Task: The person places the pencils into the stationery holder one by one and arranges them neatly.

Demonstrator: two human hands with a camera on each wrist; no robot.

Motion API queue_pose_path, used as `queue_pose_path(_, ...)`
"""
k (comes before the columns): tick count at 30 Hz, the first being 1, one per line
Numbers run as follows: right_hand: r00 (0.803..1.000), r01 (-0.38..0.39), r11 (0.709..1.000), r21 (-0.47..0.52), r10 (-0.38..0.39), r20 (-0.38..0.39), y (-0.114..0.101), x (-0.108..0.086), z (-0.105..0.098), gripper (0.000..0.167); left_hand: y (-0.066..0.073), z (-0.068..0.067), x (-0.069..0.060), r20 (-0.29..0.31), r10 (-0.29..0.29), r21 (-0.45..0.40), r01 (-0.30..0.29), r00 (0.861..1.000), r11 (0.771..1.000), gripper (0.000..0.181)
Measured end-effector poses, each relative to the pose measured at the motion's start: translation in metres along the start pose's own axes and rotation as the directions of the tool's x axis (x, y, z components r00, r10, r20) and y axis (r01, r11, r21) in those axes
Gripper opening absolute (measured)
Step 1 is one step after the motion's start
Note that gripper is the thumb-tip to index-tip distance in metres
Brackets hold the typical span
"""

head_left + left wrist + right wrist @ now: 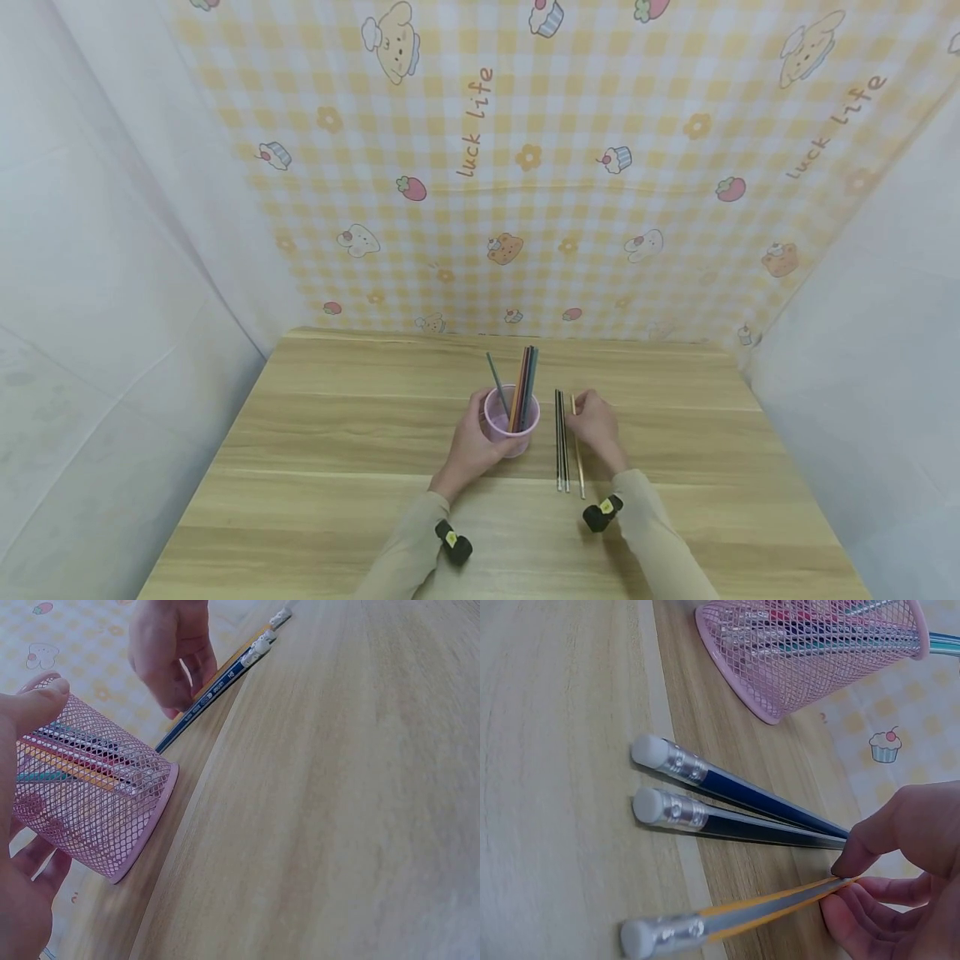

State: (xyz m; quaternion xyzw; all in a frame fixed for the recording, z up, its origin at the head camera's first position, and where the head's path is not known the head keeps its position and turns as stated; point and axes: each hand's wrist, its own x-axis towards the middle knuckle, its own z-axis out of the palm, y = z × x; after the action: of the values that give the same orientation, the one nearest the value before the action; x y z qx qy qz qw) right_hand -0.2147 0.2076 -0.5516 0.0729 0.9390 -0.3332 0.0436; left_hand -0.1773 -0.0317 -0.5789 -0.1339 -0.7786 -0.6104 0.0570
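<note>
My left hand (471, 443) grips a pink mesh pencil cup (97, 825), its thumb lying across the near side. Several coloured pencils (529, 375) stand in the cup, most leaning right and one teal pencil (495, 373) leaning left. To the right of it, my right hand (597, 427) pinches a yellow pencil (780, 902) between thumb and fingers, near the end away from its white eraser. The yellow pencil's eraser end points towards me. Two dark pencils (754, 796) with white erasers lie side by side on the table, between the cup and the yellow pencil.
The wooden table (337, 433) extends around both hands. A yellow checked cloth (450, 217) with cartoon prints hangs behind its far edge. White sheets (112, 292) hang at both sides. Each sleeve bears a black wrist camera (453, 543).
</note>
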Motion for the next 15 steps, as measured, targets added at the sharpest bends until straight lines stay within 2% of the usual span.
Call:
queue_pose_path(8, 1.0, 0.01, 1.0, 0.012, -0.01, 0.015, 0.0055, 0.0025, -0.0024, 0.042, -0.0004, 0.0, 0.0003, 0.0, 0.008, 0.013, -0.008, 1.0, 1.0, 0.092)
queue_pose_path(15, 0.999, 0.034, 0.995, 0.099, -0.032, -0.023, 0.0051, 0.0038, -0.0068, 0.039, 0.0004, -0.0002, 0.0002, 0.006, -0.002, -0.006, 0.002, 1.0, 1.0, 0.093)
